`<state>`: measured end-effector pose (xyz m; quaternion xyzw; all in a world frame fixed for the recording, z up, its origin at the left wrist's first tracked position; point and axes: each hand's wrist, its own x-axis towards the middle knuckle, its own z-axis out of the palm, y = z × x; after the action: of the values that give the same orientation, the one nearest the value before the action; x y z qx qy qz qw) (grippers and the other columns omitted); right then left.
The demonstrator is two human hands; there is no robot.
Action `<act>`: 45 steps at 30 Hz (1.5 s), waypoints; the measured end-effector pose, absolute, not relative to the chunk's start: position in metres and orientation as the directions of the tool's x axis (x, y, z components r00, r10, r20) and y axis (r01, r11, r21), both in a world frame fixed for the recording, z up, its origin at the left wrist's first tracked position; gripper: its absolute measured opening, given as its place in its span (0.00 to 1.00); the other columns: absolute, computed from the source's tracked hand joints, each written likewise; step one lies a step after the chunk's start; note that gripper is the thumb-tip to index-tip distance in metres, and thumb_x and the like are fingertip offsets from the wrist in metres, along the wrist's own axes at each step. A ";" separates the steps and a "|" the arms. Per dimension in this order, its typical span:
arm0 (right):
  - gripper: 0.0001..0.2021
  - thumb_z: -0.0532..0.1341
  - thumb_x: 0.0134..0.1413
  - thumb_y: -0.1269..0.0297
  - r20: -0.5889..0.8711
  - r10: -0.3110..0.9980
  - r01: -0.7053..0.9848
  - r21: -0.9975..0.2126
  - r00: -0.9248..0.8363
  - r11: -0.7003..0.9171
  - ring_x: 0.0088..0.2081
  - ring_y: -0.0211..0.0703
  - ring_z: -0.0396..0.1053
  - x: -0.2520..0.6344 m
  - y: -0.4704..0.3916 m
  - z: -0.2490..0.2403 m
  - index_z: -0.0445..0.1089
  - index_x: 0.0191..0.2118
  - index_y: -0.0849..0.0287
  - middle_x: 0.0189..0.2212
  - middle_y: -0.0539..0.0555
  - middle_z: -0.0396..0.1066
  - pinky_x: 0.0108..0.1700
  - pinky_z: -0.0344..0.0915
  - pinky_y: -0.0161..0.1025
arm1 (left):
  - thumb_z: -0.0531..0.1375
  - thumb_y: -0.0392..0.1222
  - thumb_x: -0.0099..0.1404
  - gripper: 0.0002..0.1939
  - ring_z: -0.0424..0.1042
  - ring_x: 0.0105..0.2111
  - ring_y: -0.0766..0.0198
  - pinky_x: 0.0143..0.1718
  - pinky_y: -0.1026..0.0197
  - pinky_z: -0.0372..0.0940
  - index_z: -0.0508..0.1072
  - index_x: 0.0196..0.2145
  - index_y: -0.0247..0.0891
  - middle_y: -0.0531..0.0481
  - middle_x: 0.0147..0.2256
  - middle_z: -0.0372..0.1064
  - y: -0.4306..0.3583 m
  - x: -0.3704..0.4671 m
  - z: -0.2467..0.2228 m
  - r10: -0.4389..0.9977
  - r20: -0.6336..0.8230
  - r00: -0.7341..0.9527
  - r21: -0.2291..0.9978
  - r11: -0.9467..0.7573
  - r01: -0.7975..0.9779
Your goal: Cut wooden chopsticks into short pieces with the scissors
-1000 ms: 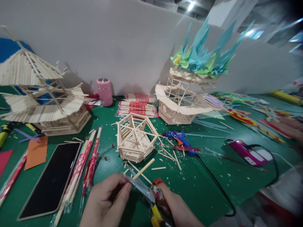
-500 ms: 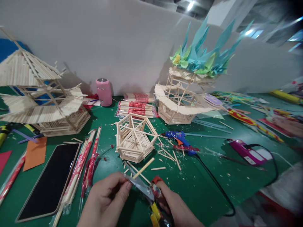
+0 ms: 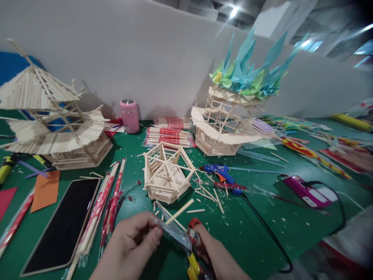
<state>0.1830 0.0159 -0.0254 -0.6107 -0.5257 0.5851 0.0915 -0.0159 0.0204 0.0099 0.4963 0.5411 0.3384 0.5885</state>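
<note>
My left hand point(image 3: 131, 245) is closed, thumb and forefinger pinching a short wooden chopstick point(image 3: 181, 210) that points up and to the right. My right hand point(image 3: 217, 251) is wrapped round the yellow, red and black handles of a pair of scissors point(image 3: 182, 236). The scissor blades are apart, with the chopstick between them close to my left fingertips. Just beyond my hands stands a small hexagonal frame point(image 3: 169, 171) of glued sticks with spokes across its top. Cut stick pieces point(image 3: 208, 194) lie beside it.
A blue glue gun point(image 3: 220, 171) with a black cord lies right. Stick pavilions stand at left point(image 3: 58, 128) and back right point(image 3: 224, 124). A phone point(image 3: 62, 225), wrapped chopsticks point(image 3: 97, 210), a pink flask point(image 3: 129, 116) and a purple power strip point(image 3: 305, 190) are on the green table.
The view has shifted slightly, so everything sits a little lower and to the right. My hands, the scissors and the chopstick keep nearly the same arrangement.
</note>
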 end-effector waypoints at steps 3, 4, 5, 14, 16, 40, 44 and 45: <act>0.14 0.63 0.46 0.63 -0.649 0.726 0.550 -0.701 -0.226 -0.454 0.34 0.44 0.72 0.184 0.016 -0.025 0.67 0.41 0.59 0.31 0.52 0.74 0.34 0.66 0.32 | 0.59 0.52 0.55 0.14 0.53 0.18 0.71 0.19 0.69 0.52 0.69 0.24 0.38 0.59 0.17 0.56 0.024 -0.019 0.012 0.858 -0.434 0.276 0.894 0.447 0.015; 0.13 0.62 0.46 0.63 -0.649 0.726 0.552 -0.700 -0.226 -0.454 0.34 0.44 0.72 0.185 0.016 -0.024 0.67 0.40 0.59 0.30 0.52 0.73 0.34 0.66 0.33 | 0.58 0.52 0.55 0.14 0.54 0.19 0.71 0.19 0.69 0.52 0.69 0.24 0.38 0.59 0.17 0.56 0.024 -0.019 0.012 0.865 -0.425 0.266 0.899 0.437 0.017; 0.12 0.62 0.47 0.63 -0.645 0.729 0.548 -0.704 -0.229 -0.451 0.34 0.43 0.71 0.184 0.016 -0.024 0.67 0.40 0.59 0.29 0.52 0.73 0.35 0.65 0.33 | 0.58 0.52 0.56 0.14 0.55 0.19 0.71 0.21 0.69 0.53 0.69 0.24 0.38 0.58 0.18 0.58 0.023 -0.018 0.011 0.889 -0.390 0.239 0.919 0.390 0.048; 0.12 0.55 0.55 0.55 -0.641 0.731 0.492 -0.726 -0.233 -0.480 0.30 0.40 0.69 0.185 0.017 -0.016 0.66 0.36 0.58 0.25 0.51 0.69 0.29 0.64 0.31 | 0.60 0.55 0.54 0.17 0.53 0.19 0.72 0.20 0.69 0.51 0.70 0.24 0.37 0.59 0.17 0.56 0.024 -0.019 0.013 0.895 -0.367 0.254 0.926 0.378 0.008; 0.11 0.58 0.51 0.57 -0.609 0.747 0.503 -0.750 -0.268 -0.430 0.31 0.39 0.69 0.186 0.016 -0.015 0.66 0.37 0.58 0.26 0.50 0.69 0.30 0.63 0.30 | 0.61 0.56 0.53 0.17 0.52 0.17 0.73 0.19 0.69 0.49 0.69 0.24 0.37 0.59 0.16 0.55 0.026 -0.020 0.014 0.864 -0.408 0.296 0.902 0.432 -0.016; 0.18 0.63 0.39 0.68 -0.318 0.872 0.637 -0.771 -0.372 -0.009 0.31 0.42 0.66 0.210 0.017 -0.001 0.61 0.40 0.56 0.33 0.52 0.69 0.30 0.64 0.34 | 0.66 0.56 0.46 0.17 0.55 0.19 0.73 0.19 0.72 0.51 0.71 0.22 0.39 0.59 0.18 0.59 0.028 -0.030 0.012 0.929 -0.349 -0.124 0.922 0.317 -0.221; 0.17 0.60 0.42 0.68 -0.200 0.931 0.851 -0.495 -0.305 0.173 0.37 0.51 0.67 0.229 0.024 -0.005 0.64 0.42 0.61 0.37 0.60 0.69 0.39 0.65 0.47 | 0.62 0.54 0.53 0.14 0.61 0.23 0.70 0.23 0.70 0.57 0.74 0.26 0.40 0.55 0.21 0.64 0.027 -0.034 0.011 0.982 -0.175 -0.078 0.972 0.184 0.146; 0.19 0.60 0.41 0.69 -0.202 0.931 0.869 -0.460 -0.304 0.184 0.39 0.53 0.67 0.234 0.026 -0.006 0.64 0.43 0.62 0.38 0.61 0.69 0.41 0.65 0.48 | 0.60 0.53 0.55 0.14 0.62 0.23 0.69 0.24 0.70 0.59 0.74 0.26 0.40 0.55 0.21 0.65 0.027 -0.033 0.010 0.988 -0.146 -0.050 0.965 0.153 0.214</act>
<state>0.2340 0.0260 -0.0061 -0.5867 -0.7670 0.2524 0.0616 -0.0329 0.0266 0.0098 0.5039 0.5962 0.4116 0.4704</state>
